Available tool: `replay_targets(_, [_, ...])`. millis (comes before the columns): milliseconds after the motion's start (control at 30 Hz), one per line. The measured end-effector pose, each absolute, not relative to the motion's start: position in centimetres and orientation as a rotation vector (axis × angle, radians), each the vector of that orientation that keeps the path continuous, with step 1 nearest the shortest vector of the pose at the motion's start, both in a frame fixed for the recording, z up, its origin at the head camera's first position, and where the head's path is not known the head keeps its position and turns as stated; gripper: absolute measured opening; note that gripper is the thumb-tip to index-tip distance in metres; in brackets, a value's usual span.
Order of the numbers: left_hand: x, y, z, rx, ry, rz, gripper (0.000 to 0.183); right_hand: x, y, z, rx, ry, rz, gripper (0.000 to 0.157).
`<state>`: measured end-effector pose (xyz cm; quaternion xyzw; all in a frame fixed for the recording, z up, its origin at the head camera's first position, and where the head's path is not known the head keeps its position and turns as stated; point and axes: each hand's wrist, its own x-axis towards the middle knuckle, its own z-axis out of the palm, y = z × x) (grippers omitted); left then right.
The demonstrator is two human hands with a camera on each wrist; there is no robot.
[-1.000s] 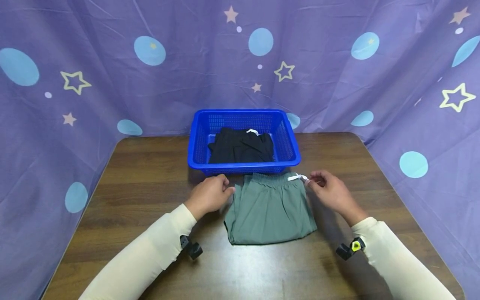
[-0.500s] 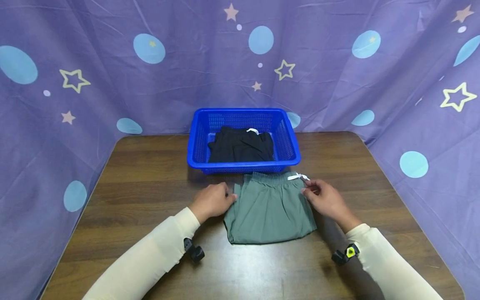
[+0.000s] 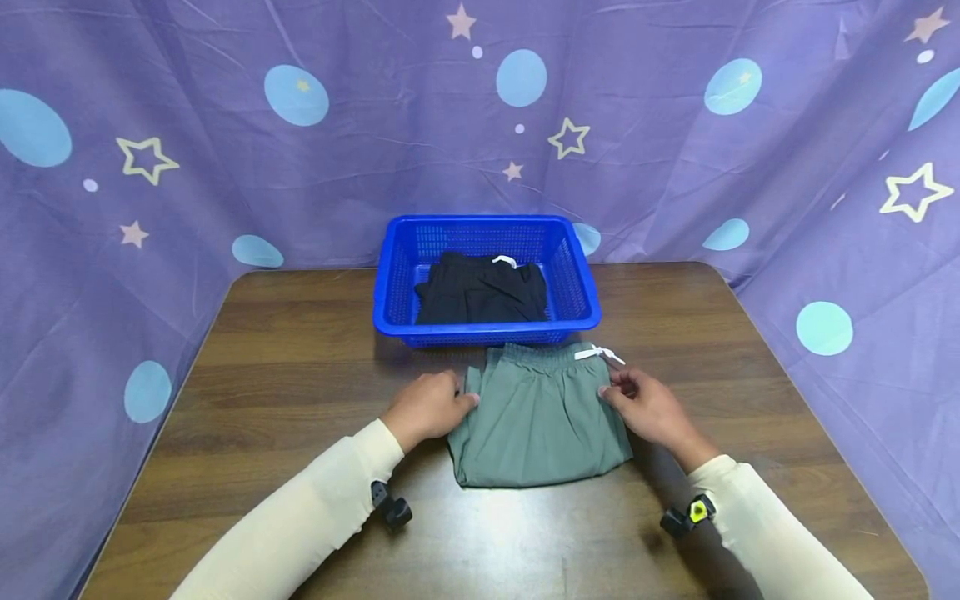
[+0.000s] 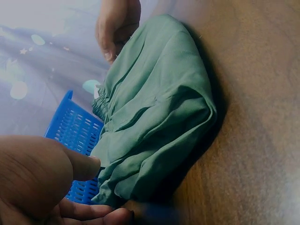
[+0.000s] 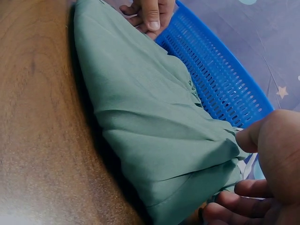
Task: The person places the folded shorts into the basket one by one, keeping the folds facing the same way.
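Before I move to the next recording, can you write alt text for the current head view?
A person's left hand and right hand are at opposite sides of a folded green garment with a white drawstring, lying on a wooden table. Just beyond it, a blue basket holds a black garment, with a patterned purple curtain behind.

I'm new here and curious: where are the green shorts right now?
In the head view, the shorts lie on the table just right of centre, in front of the basket, between the left hand and the right hand.
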<state>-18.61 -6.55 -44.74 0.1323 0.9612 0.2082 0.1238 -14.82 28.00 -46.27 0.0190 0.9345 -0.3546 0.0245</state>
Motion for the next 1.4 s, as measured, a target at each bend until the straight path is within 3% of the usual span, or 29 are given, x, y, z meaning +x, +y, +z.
replay_targets(167, [-18.5, -6.5, -44.7, 0.424, 2.788, 0.616, 0.038, -14.7, 28.1, -46.3, 0.056, 2.878, -1.036, 0.048])
replay_targets(433, [-18.3, -6.2, -44.6, 0.510, 2.767, 0.648, 0.044, -14.7, 28.0, -46.4, 0.018, 2.872, -0.963, 0.037])
replay_targets(567, [-18.2, -5.9, -44.6, 0.511, 2.740, 0.648, 0.046, -14.6, 27.8, -46.4, 0.004, 2.857, -0.950, 0.038])
replay_targets(967, [-17.7, -4.9, -45.1, 0.491, 2.721, 0.670, 0.037, -14.5, 27.2, -46.8, -0.071, 2.864, -0.965, 0.037])
replay_targets(1400, [-17.1, -4.0, -45.6, 0.486, 2.745, 0.617, 0.025, -14.1, 26.5, -47.4, -0.164, 2.848, -1.069, 0.019])
